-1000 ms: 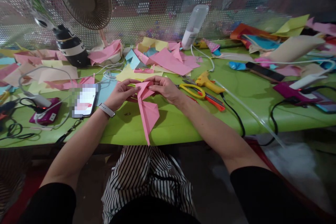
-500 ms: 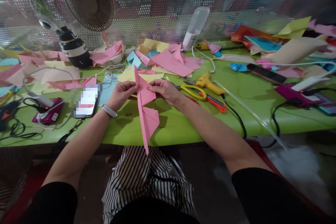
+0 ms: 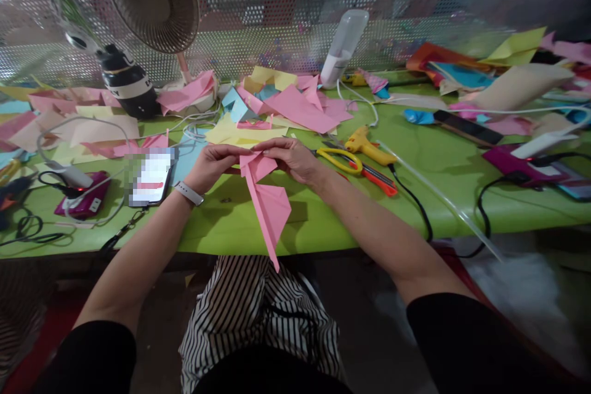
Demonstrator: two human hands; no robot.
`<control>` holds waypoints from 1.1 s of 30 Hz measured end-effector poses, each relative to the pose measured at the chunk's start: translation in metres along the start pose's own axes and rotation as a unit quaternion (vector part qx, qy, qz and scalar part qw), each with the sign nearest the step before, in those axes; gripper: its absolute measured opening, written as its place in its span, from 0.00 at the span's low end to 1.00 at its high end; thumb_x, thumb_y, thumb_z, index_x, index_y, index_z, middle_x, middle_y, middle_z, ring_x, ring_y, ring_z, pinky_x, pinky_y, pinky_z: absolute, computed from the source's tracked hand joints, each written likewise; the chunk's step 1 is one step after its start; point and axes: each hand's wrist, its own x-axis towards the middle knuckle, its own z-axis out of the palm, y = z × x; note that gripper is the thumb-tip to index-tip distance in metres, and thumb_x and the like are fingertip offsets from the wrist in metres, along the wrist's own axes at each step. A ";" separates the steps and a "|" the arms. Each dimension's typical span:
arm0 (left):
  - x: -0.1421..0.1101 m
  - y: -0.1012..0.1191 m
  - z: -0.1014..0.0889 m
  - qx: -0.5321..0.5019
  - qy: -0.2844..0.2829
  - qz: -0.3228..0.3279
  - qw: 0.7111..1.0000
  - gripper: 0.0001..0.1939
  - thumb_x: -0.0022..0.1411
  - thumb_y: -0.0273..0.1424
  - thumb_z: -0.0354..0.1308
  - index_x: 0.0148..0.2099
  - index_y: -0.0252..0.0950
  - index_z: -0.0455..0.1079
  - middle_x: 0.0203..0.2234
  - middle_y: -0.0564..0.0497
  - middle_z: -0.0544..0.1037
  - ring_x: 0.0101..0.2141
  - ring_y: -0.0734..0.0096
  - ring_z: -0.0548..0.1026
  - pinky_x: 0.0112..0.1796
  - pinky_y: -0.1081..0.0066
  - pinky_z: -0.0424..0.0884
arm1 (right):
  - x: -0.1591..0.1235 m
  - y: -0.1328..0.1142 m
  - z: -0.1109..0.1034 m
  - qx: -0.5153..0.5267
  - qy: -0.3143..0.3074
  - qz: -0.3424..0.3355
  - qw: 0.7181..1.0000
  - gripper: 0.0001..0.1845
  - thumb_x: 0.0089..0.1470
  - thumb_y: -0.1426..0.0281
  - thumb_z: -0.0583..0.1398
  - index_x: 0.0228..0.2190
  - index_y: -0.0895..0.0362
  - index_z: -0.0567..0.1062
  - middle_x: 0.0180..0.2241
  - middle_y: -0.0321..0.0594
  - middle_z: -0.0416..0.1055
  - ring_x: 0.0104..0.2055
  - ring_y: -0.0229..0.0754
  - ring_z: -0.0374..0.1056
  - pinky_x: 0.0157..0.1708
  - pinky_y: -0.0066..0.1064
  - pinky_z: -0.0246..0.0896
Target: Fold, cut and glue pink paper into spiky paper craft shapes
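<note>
1. One table (image 3: 429, 151), its smooth green covering rounding over the front edge.
2. One fan (image 3: 154, 3) with a round, finely ribbed grille, near the back edge, left of centre.
3. Loose paper sheets (image 3: 305, 108), pink, yellow and blue, creased and overlapping too much to count, along the back edge.
4. One folded pink paper (image 3: 276, 206), crisp and angular: a long narrow strip with two pointed flaps on its right side. Held over the table's front middle, its lower tip overlaps the front edge in view.
5. Two bare hands, the left (image 3: 215, 166) and the right (image 3: 290, 160), close together. Each pinches the folded paper's top end, thumb and fingers narrowed onto it.
6. One black bottle (image 3: 133, 101) with a pale band, tilted in view, toward the back left corner.
7. Two purple power strips, one (image 3: 92, 197) by the left edge, the other (image 3: 503, 163) toward the right edge.
8. One smartphone (image 3: 154, 178), flat and rectangular, left of the left hand.
9. One yellow glue gun (image 3: 367, 144), beside yellow-handled scissors (image 3: 339, 160), right of the right hand.
</note>
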 end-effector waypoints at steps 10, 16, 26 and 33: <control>-0.002 0.004 -0.002 -0.036 -0.032 -0.019 0.999 0.16 0.51 0.38 0.68 0.41 0.36 0.82 0.42 0.44 0.83 0.40 0.61 0.81 0.35 0.70 0.81 | 0.000 -0.002 0.001 -0.002 0.005 -0.011 1.000 0.09 0.40 0.71 0.67 0.29 0.56 0.82 0.26 0.34 0.76 0.24 0.31 0.65 0.25 0.25 0.64; -0.001 0.001 0.000 -0.019 -0.032 0.000 0.999 0.18 0.48 0.38 0.73 0.42 0.36 0.82 0.37 0.46 0.84 0.35 0.67 0.81 0.36 0.70 0.81 | 0.000 -0.001 0.000 0.006 0.000 -0.010 1.000 0.10 0.40 0.71 0.67 0.30 0.56 0.82 0.26 0.34 0.76 0.25 0.32 0.66 0.27 0.26 0.66; 0.000 0.006 0.002 -0.082 -0.038 -0.042 0.995 0.28 0.45 0.34 0.75 0.47 0.37 0.68 0.30 0.56 0.79 0.33 0.72 0.80 0.35 0.71 0.79 | -0.001 -0.002 0.000 0.000 -0.015 -0.015 1.000 0.13 0.43 0.69 0.68 0.35 0.56 0.81 0.27 0.33 0.75 0.26 0.32 0.66 0.28 0.25 0.67; 0.001 0.007 0.001 -0.095 -0.078 -0.089 0.988 0.33 0.48 0.33 0.74 0.54 0.35 0.65 0.24 0.57 0.78 0.27 0.73 0.79 0.34 0.70 0.79 | 0.000 -0.002 -0.001 -0.022 -0.014 -0.015 1.000 0.13 0.44 0.69 0.68 0.35 0.57 0.80 0.27 0.33 0.73 0.26 0.32 0.65 0.27 0.25 0.65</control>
